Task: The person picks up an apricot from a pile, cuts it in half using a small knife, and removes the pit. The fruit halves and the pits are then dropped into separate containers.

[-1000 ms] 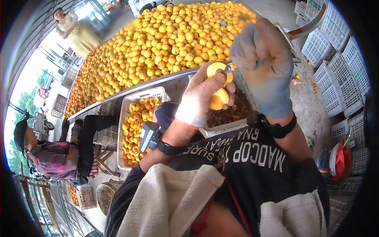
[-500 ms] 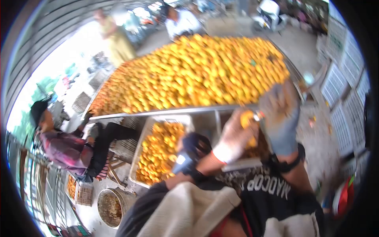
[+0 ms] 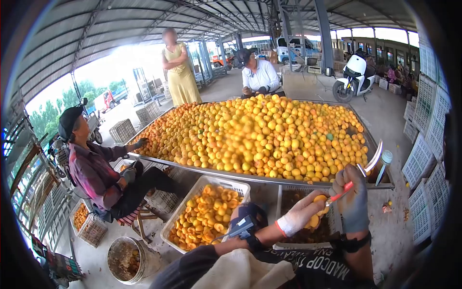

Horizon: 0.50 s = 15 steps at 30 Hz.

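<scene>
My left hand (image 3: 299,217), in a whitish glove with bare fingertips, is closed around a cut apricot (image 3: 319,198). Orange flesh shows below its fingers too. My right hand (image 3: 352,202), in a stained grey glove, grips a small red-handled knife (image 3: 342,191). Its metal tip meets the apricot between my hands. A curved metal blade (image 3: 373,159) rises beyond my right fist, by the table corner. Under my hands stands a crate (image 3: 280,197) with dark contents, partly hidden by my arms. To its left, a white crate (image 3: 247,189) holds apricot halves.
A metal-rimmed table (image 3: 211,169) heaped with whole apricots spans the front. A person (image 3: 91,164) sits at left, one gloved hand at the fruit; two more people are behind the table. A bucket (image 3: 144,262) stands lower left. Crates (image 3: 418,159) are stacked at right.
The head view has tilted up, so the table and my hands appear lower. My hands stay close together on the apricot and knife. The seated person's arm now reaches to the fruit.
</scene>
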Available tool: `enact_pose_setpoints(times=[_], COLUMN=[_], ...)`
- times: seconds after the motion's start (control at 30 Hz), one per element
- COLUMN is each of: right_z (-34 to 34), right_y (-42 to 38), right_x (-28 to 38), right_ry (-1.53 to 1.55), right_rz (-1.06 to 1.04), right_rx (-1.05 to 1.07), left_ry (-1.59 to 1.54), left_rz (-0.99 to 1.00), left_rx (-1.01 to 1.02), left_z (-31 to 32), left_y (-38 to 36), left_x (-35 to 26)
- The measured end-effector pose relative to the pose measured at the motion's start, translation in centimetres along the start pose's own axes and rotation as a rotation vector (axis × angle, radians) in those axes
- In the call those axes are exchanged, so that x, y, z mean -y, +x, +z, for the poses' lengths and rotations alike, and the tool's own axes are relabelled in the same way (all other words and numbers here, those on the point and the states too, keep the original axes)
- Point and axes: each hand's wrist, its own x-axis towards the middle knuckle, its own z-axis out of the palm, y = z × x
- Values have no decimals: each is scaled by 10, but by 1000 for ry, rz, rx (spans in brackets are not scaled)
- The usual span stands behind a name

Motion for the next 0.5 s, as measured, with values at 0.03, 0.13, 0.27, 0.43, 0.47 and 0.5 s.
enact_pose_setpoints(times=[0.03, 0.13, 0.27, 0.43, 0.47, 0.5], right_z=[-1, -11, -11, -12, -12, -11], right_y=[-1, 1, 2, -4, -5, -5], right_x=[4, 5, 1, -7, -9, -12], right_ry=[15, 76, 121, 43, 4, 4], right_rz=[66, 161, 175, 191, 172, 172], right_rx=[33, 74, 71, 83, 96, 97], left_ry=[38, -31, -169, -217, -129, -129], left_rz=[104, 82, -86, -115, -157, -156], left_rx=[-5, 7, 19, -74, -97, -97], left_z=[4, 3, 5, 22, 24, 17], left_y=[3, 9, 4, -4, -6, -5], left_x=[7, 34, 18, 5, -1, 3])
